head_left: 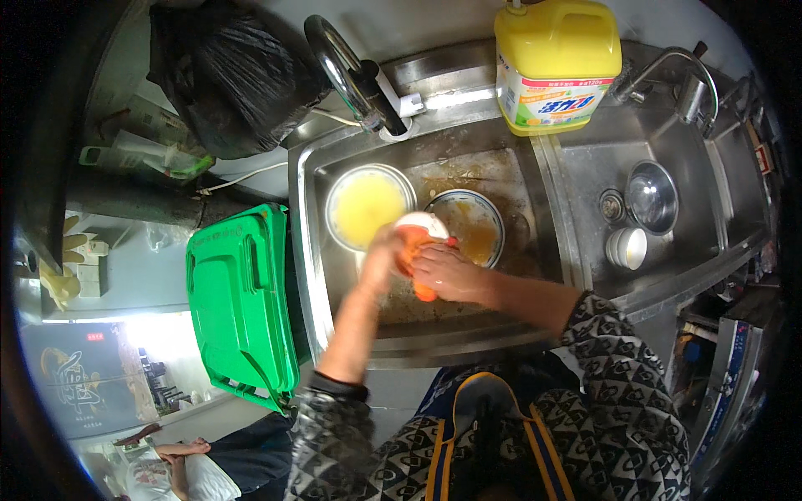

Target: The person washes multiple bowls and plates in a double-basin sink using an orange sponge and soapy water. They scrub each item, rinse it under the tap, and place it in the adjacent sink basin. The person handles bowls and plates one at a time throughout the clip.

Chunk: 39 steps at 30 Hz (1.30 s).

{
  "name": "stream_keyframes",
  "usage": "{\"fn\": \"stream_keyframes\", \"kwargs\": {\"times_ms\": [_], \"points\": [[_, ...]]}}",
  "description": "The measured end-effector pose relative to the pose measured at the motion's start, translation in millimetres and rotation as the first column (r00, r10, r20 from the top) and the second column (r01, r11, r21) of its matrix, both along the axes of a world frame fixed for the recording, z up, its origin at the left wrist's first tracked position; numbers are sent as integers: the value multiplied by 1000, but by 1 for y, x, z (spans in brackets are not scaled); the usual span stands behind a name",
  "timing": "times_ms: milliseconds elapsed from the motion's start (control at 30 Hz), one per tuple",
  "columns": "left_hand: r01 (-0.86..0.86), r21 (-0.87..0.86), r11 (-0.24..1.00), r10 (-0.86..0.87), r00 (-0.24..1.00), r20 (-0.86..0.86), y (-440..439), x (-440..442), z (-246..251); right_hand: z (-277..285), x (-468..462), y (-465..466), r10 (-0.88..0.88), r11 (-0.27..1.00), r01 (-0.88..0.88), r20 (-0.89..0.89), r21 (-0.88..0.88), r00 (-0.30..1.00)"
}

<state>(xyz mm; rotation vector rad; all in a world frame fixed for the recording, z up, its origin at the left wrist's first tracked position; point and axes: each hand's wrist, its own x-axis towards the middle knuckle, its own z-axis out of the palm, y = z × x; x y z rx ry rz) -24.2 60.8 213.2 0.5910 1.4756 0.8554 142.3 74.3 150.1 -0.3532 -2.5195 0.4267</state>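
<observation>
Over the left sink basin (pixel 351 313), my left hand (pixel 380 258), blurred, grips the side of a small white dish (pixel 428 222), probably a bowl. My right hand (pixel 448 270) holds a bunched orange cloth (pixel 425 292) against it. Cloth and fingers hide much of the dish, so its full shape cannot be made out. Behind my left hand sits a round bowl of yellowish liquid (pixel 368 203). Partly behind my right hand, a patterned plate or shallow bowl (pixel 473 222) carries brownish liquid on the basin floor.
A black-and-chrome faucet (pixel 351 69) arches over the basin. A yellow detergent jug (pixel 557 69) stands on the back ledge. The right basin holds a metal bowl (pixel 653 197) and white bowls (pixel 626 248). At left are a green lidded bin (pixel 241 300), a black plastic bag (pixel 238 81) and another person (pixel 188 473).
</observation>
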Motion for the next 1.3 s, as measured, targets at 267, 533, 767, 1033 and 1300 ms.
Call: {"fn": "stream_keyframes", "kwargs": {"times_ms": [267,533,767,1033,1300], "points": [[425,-131,896,-437,896,-78,-1,-11,7,16,1,9,67,998,-67,24,2,997],[-103,255,961,190,918,-348,-32,21,-40,-17,1,-1,-85,961,112,-118,253,989],[615,333,715,250,220,-943,-3,-10,-13,-11,28,2,-406,750,214,-179,-626,896],[-210,-139,968,249,710,659,-2,8,-13,43,1,-45,-465,801,178,-407,-572,787],[-291,-284,914,397,489,777,-25,21,-43,49,-7,-3,-369,925,293,-385,-242,846]]}}
